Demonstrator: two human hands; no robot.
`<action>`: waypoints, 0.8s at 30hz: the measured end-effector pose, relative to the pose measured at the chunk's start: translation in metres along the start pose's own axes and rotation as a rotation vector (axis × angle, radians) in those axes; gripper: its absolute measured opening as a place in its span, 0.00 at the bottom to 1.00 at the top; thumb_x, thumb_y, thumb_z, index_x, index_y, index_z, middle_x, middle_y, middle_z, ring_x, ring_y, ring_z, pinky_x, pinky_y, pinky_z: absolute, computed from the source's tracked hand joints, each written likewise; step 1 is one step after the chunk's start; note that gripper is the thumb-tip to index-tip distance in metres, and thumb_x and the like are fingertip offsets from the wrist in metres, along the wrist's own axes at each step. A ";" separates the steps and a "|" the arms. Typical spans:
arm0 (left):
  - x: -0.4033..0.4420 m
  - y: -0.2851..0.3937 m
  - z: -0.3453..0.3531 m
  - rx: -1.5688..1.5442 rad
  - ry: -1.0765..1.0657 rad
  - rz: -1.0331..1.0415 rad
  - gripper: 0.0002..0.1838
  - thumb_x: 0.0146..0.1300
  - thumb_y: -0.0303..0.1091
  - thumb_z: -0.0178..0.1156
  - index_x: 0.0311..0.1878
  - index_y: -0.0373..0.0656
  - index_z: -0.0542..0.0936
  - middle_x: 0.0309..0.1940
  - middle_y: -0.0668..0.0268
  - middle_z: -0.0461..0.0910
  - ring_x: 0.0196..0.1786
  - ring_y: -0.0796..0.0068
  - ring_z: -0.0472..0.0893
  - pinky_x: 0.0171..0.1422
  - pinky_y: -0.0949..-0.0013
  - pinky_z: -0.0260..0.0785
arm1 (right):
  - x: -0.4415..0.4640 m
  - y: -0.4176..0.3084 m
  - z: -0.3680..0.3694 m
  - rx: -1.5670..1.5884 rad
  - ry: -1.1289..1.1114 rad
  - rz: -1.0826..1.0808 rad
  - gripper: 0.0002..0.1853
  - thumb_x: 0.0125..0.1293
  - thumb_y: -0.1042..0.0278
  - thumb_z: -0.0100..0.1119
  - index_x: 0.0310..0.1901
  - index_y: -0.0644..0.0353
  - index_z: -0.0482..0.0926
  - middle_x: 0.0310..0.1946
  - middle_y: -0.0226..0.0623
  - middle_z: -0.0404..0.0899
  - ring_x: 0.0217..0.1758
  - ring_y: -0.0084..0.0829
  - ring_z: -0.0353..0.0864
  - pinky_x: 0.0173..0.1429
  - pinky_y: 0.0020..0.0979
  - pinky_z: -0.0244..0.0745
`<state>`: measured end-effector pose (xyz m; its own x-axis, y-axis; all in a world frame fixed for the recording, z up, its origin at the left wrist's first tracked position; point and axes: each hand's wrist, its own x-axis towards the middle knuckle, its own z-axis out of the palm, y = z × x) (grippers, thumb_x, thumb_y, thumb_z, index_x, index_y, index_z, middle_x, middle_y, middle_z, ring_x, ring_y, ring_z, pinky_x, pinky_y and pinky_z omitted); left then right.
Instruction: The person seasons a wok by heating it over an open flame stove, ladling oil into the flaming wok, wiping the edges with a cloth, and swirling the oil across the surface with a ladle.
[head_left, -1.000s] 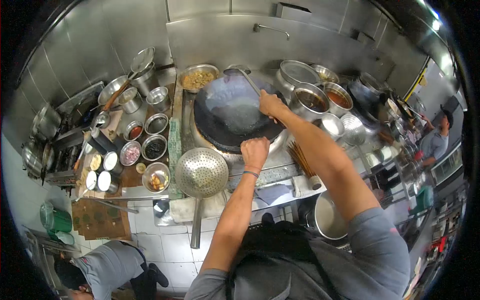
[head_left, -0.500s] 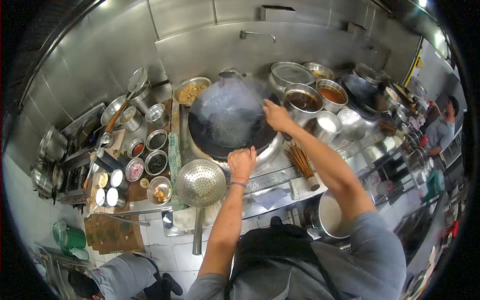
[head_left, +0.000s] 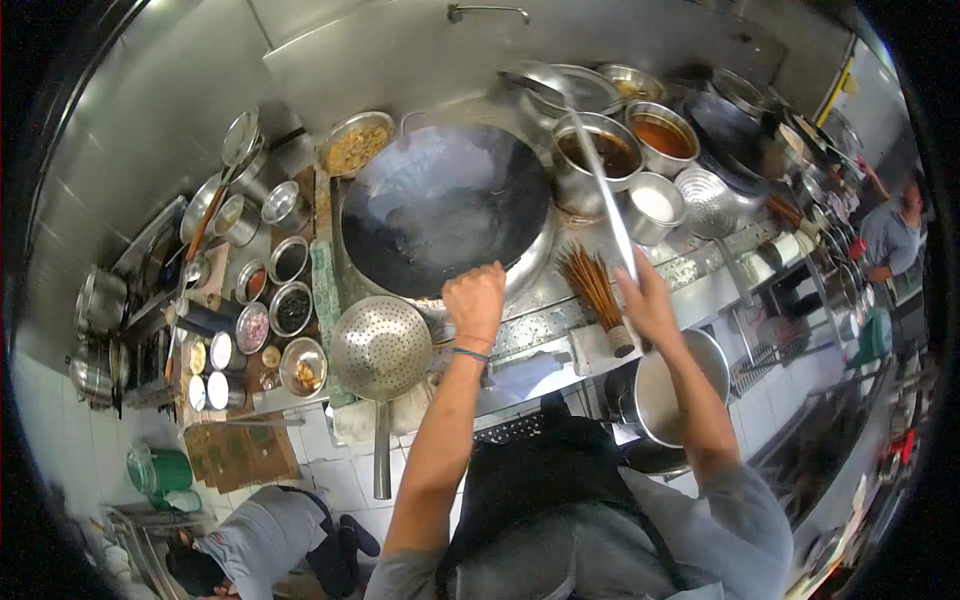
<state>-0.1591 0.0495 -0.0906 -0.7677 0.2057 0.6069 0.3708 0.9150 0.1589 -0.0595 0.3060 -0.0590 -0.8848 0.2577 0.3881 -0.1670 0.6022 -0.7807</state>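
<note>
A large dark wok [head_left: 380, 225] sits on the burner, with haze over it and a loop handle on its far rim. At its near rim my left hand [head_left: 475, 305] is closed in a fist, gripping the wok's edge; the exact part it holds is hidden. My right hand [head_left: 650, 308] is closed around the long handle of a ladle [head_left: 598, 165]. The ladle's dark head is raised over the lidded pot behind the wok's right side. Left of my left hand, a perforated strainer [head_left: 380, 350] lies with its handle toward me.
Pots of dark sauce [head_left: 600, 150] and orange liquid [head_left: 662, 135] stand right of the wok. A bamboo brush [head_left: 592, 290] lies at the counter's front, above a large pot [head_left: 685, 390]. Ingredient bowls [head_left: 290, 308] crowd the left. Other people are at lower left [head_left: 265, 540] and far right [head_left: 890, 240].
My right hand has moved right and toward me, drawing the ladle out from over the wok to the sauce pots. My left hand stays at the wok's near rim. The view has shifted.
</note>
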 end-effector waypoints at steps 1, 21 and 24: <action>-0.003 0.002 0.008 0.044 -0.012 -0.016 0.21 0.63 0.44 0.60 0.16 0.46 0.79 0.17 0.59 0.80 0.20 0.60 0.81 0.27 0.59 0.73 | -0.021 0.009 -0.014 0.001 0.040 -0.005 0.26 0.69 0.66 0.61 0.67 0.61 0.70 0.50 0.49 0.82 0.55 0.31 0.80 0.58 0.33 0.74; -0.019 0.007 -0.010 -0.129 -0.039 -0.183 0.10 0.71 0.37 0.53 0.44 0.41 0.78 0.37 0.58 0.75 0.47 0.56 0.72 0.55 0.51 0.59 | -0.107 0.136 -0.055 -0.602 -0.176 0.214 0.19 0.64 0.63 0.64 0.55 0.61 0.79 0.39 0.53 0.76 0.39 0.51 0.77 0.43 0.45 0.73; -0.013 0.000 -0.015 -0.201 -0.268 -0.307 0.09 0.71 0.37 0.55 0.44 0.43 0.79 0.42 0.59 0.77 0.49 0.59 0.73 0.55 0.51 0.60 | -0.068 0.105 -0.013 -0.374 -0.314 0.233 0.26 0.63 0.55 0.66 0.58 0.61 0.77 0.45 0.56 0.75 0.49 0.55 0.75 0.52 0.48 0.73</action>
<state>-0.1413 0.0413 -0.0866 -0.9562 0.0422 0.2897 0.1789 0.8676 0.4640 -0.0106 0.3617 -0.1610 -0.9770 0.2126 0.0156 0.1646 0.7988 -0.5786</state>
